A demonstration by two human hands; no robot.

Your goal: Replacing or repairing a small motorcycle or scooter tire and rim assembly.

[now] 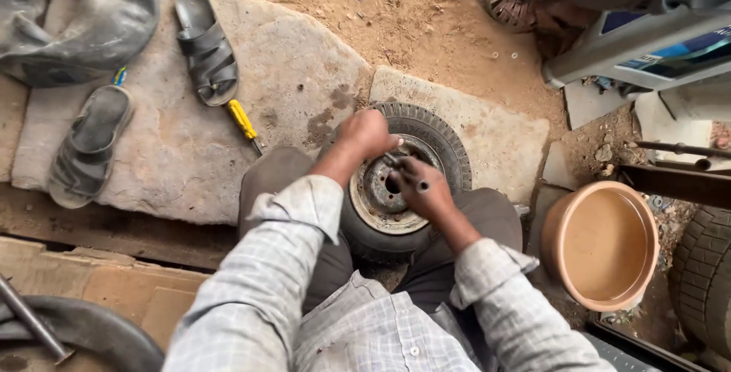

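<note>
Sandy ground and a stone slab [190, 159] fill the head view. At the centre a small wheel [407, 182] stands wedged between the person's knees, which steadies it. The left hand [365, 134] is clenched on the tyre at 11 o'clock, bracing it. The right hand [422, 188] pinches a dark tool [403, 170] over the rusty hub. Sandals [205, 44] and a yellow screwdriver [244, 121] lie at 10 o'clock; a clay basin [601, 244] sits at 3.

I see a small wheel [396, 182] held between the knees. The left hand [367, 134] rests on its tyre; the right hand [423, 188] grips a dark tool [403, 170] over its hub. Right of the wheel sits a clay-coloured basin [601, 244]; left of it, a yellow-handled screwdriver [244, 122].
</note>
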